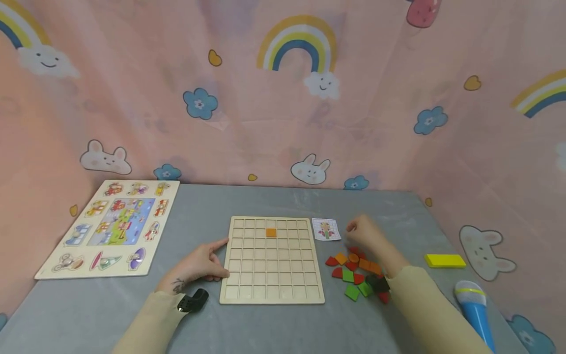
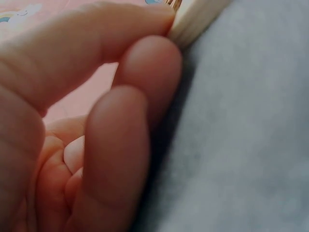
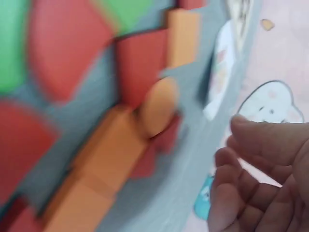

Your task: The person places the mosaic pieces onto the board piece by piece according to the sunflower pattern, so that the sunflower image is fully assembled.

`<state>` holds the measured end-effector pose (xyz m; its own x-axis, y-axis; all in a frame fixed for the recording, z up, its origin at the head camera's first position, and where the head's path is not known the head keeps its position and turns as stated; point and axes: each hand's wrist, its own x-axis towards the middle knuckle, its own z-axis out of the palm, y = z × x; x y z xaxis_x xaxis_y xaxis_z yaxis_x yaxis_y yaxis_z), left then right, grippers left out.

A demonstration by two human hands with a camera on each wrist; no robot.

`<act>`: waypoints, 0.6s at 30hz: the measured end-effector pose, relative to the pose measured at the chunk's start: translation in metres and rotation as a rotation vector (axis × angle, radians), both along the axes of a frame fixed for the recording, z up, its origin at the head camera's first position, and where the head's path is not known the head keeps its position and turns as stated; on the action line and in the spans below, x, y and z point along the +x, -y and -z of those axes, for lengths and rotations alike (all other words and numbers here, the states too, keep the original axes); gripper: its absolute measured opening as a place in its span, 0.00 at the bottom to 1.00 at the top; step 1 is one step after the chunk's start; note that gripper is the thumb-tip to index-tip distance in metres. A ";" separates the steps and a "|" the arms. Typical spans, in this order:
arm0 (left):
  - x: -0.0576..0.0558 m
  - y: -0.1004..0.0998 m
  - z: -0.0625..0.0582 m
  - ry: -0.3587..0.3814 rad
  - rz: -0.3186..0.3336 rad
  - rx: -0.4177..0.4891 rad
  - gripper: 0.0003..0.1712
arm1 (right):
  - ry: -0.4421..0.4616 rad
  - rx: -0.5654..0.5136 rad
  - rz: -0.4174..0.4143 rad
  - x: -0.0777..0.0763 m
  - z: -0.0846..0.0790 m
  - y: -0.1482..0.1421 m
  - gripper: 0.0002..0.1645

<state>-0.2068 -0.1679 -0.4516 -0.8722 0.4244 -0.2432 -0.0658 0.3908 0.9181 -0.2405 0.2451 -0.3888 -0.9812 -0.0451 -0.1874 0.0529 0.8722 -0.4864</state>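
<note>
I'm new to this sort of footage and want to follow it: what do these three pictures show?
No robot here: these are a person's bare hands. The wide picture comes from a camera worn on the head; the close-ups, from one on each wrist. On the grey table lie a grid board with one orange square in it, a picture card, loose red, orange and green pieces, a puzzle board, a yellow block and a blue microphone. The left hand touches the grid board's left edge. The right hand is near the picture card, and I see nothing held in it.
</note>
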 end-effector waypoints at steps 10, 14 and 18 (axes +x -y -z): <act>0.000 0.000 -0.002 0.006 -0.021 -0.006 0.56 | 0.117 0.223 0.006 0.012 0.013 -0.016 0.10; 0.000 -0.001 -0.002 0.010 -0.032 -0.017 0.56 | 0.126 0.217 0.025 0.014 0.013 -0.016 0.07; 0.000 -0.001 -0.001 0.018 -0.034 -0.021 0.56 | 0.159 0.123 0.071 0.014 0.012 -0.013 0.05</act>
<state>-0.2065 -0.1665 -0.4505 -0.8816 0.3890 -0.2673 -0.0955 0.4076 0.9081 -0.2263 0.2583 -0.4010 -0.9388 0.0561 -0.3400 0.1841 0.9157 -0.3573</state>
